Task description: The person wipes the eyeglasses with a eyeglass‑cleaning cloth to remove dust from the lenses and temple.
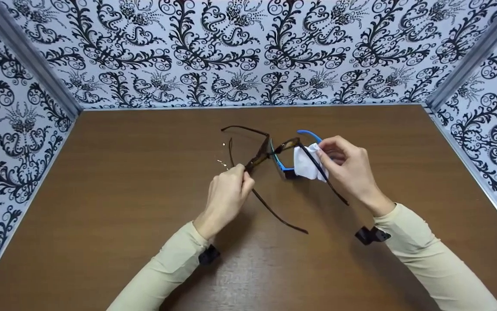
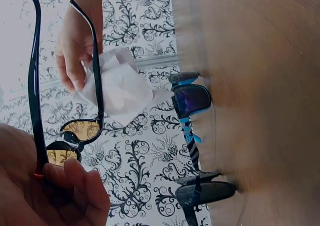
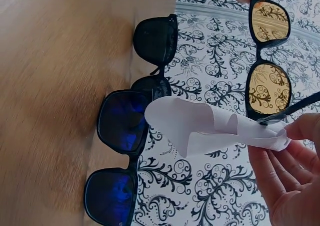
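My left hand (image 1: 229,192) pinches dark-framed glasses with yellow lenses (image 3: 270,88) at one end of the frame. They hang above the table, both temples unfolded toward me. In my right hand (image 1: 351,168), thumb and fingers pinch a white cloth (image 1: 305,164) by its edge. The cloth droops beside the glasses' other end, one temple crossing in front of it in the head view. Beyond them on the table stand blue-and-black sunglasses (image 3: 122,123) with dark bluish lenses, and black sunglasses (image 3: 155,40) alongside, partly covered by the held pair in the head view.
The brown wooden table (image 1: 136,181) is bounded by white panels with black floral scrolls (image 1: 239,56) at the back and sides. Small bright glints (image 1: 222,163) show left of the held glasses. Each wrist bears a small black camera (image 1: 371,235).
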Motion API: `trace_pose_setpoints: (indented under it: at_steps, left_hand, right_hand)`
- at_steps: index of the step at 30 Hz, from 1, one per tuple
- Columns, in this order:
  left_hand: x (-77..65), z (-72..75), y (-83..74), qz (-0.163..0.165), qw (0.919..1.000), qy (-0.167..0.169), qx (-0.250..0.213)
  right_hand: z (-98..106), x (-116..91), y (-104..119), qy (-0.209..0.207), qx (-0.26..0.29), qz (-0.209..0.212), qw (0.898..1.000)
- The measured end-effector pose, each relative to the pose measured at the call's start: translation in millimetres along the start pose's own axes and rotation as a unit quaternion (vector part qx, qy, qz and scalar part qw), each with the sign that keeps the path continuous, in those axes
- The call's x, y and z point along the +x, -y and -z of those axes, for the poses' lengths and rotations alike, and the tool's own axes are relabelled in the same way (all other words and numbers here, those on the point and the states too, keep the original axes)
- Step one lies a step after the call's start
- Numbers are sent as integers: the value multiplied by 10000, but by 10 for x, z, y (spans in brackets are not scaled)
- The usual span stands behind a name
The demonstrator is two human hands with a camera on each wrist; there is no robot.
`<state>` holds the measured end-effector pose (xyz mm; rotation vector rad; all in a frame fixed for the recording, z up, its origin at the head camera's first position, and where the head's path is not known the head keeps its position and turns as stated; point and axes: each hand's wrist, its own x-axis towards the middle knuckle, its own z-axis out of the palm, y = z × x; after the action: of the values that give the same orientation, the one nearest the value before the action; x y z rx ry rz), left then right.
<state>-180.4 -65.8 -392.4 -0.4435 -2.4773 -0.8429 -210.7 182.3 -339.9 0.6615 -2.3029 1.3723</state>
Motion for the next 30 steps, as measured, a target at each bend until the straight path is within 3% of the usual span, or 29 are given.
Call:
trace_pose_setpoints:
  at_steps: [5, 10, 15, 30]
  left_hand:
    - [33, -2, 86, 156, 9996, -163, 140]
    - [55, 7, 178, 252, 9985, -368, 307]
    - [82, 14, 250, 321, 9977, -427, 406]
    - [89, 50, 444, 692, 9948, -515, 543]
  right_hand:
    - [11, -69, -148, 91, 87, 269, 9996]
    - [35, -153, -143, 277, -48, 508, 9983]
    - [67, -253, -231, 412, 13, 514, 9978]
    - [150, -433, -91, 711, 48, 1029, 9921]
